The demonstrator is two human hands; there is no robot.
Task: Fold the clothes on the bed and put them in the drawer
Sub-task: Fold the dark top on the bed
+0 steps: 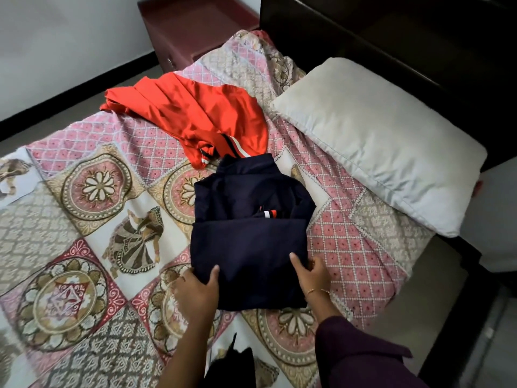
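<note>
We're in a bedroom, clearly someone's home. A bed (pixel 84 219) fills most of the room, spread with a patterned cover (pixel 349 247) of pink diamonds, floral medallions and dancing figures. A pale pillow (pixel 377 141) lies up against a dark wooden headboard (pixel 391 51). Just past the bed's far corner stands a maroon bedside cabinet (pixel 195 26) with a round knob on its front. A plain white wall (pixel 56 37) with a black skirting strip runs behind, and loose clothes, an orange garment (pixel 190 113) and a navy one (pixel 246 233), lie on the cover.
</note>
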